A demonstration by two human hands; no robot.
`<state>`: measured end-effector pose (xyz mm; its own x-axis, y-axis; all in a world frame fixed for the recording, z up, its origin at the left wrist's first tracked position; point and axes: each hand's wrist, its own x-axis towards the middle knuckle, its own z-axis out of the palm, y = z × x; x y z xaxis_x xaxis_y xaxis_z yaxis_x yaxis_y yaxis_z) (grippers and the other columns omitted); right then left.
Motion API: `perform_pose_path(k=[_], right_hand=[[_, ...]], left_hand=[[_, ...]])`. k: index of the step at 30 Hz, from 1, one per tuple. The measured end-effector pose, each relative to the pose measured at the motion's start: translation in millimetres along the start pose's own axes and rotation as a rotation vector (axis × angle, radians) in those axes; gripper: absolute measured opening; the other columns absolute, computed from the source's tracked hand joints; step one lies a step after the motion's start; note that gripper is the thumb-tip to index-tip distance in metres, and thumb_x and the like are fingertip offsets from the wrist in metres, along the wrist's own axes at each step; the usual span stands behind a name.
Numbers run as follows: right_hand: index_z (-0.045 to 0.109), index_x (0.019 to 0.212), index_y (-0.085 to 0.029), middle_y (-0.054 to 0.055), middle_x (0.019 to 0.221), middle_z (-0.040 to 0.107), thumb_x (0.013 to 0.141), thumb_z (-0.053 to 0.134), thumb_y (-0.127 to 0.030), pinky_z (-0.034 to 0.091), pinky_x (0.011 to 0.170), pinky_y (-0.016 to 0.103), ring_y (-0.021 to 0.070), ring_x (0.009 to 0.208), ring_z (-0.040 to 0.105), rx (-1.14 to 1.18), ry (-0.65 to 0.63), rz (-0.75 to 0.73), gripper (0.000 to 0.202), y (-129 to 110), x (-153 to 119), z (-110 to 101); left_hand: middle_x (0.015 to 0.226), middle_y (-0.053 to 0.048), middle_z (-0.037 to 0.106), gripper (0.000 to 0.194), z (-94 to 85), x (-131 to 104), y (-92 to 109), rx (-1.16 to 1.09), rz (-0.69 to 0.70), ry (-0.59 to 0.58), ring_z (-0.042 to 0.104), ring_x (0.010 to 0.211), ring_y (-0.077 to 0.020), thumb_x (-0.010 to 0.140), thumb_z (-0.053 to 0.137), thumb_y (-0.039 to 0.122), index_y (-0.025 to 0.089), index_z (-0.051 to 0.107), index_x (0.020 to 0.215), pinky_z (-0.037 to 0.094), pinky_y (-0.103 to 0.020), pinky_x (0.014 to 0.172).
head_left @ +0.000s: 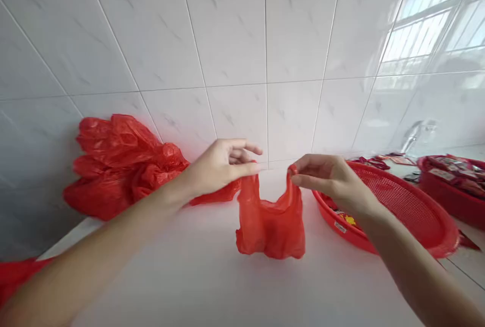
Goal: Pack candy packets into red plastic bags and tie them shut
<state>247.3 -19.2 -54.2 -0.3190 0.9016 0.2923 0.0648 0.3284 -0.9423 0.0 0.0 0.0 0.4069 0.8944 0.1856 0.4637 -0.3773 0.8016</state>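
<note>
We have the small red bag [271,228] between our hands, over the white counter [170,281]. It hangs straight below our fingers, handles up, its long axis upright and its mouth spanning side to side; whether its base touches the counter we cannot tell. Neither hand is nearer: our right hand [320,178] pinches the bag's right handle closed between thumb and fingertips, while our left hand [229,162] has the left handle at its thumb, the index finger lifted apart, the tips blurred. To the bag's right sits a red basket [441,221], with a white label [340,227] on its side facing the bag, too small to read. We make out no brand on the bag.
</note>
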Motion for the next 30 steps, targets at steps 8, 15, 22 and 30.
perform_pose_path(k=[8, 15, 22, 30], right_hand=[[0.072, 0.104, -0.021, 0.004, 0.100, 0.073, 0.081, 0.061, -0.010, 0.055, 0.089, 0.040, 0.0183, 0.086, 0.067, -0.266, 0.061, -0.322, 0.027, -0.3, 21.3, 26.7], [0.045, 0.148, -0.030, 0.011, 0.156, 0.046, 0.073, 0.087, -0.039, 0.046, 0.108, 0.052, 0.0334, 0.139, 0.046, -0.171, -0.003, -0.184, 0.086, 55.7, 15.2, 29.6], [0.072, 0.096, -0.021, 0.006, 0.095, 0.074, 0.090, 0.068, -0.054, 0.056, 0.083, 0.038, 0.0242, 0.091, 0.070, 0.297, 0.061, -0.061, 0.034, 106.9, 18.3, 60.8], [0.072, 0.075, -0.022, 0.004, 0.092, 0.076, 0.077, 0.082, -0.048, 0.056, 0.083, 0.035, 0.0213, 0.087, 0.069, 0.786, 0.313, 0.026, 0.028, 112.5, 24.4, 54.5]], left_hand=[[0.082, -0.001, 0.071, 0.034, 33.9, 18.2, -9.1, 0.016, 0.122, 0.086, 0.070, 0.077, -0.0185, 0.082, 0.072, 0.030, 0.022, 0.067, 0.115, 0.056, -0.032, 0.071], [0.081, -0.002, 0.068, 0.029, 22.0, 19.6, -9.9, -0.102, 0.140, 0.229, 0.066, 0.073, -0.0152, 0.080, 0.073, 0.027, 0.017, 0.069, 0.106, 0.054, -0.028, 0.068], [0.087, -0.002, 0.067, 0.039, 24.9, 27.7, -14.7, -0.158, 0.167, 0.119, 0.066, 0.077, -0.0152, 0.072, 0.081, 0.026, 0.017, 0.069, 0.108, 0.056, -0.031, 0.074], [0.096, -0.004, 0.068, 0.045, 4.2, 20.1, -43.9, -0.228, 0.285, 0.184, 0.067, 0.085, -0.0173, 0.071, 0.082, 0.025, 0.017, 0.069, 0.113, 0.057, -0.034, 0.083]])
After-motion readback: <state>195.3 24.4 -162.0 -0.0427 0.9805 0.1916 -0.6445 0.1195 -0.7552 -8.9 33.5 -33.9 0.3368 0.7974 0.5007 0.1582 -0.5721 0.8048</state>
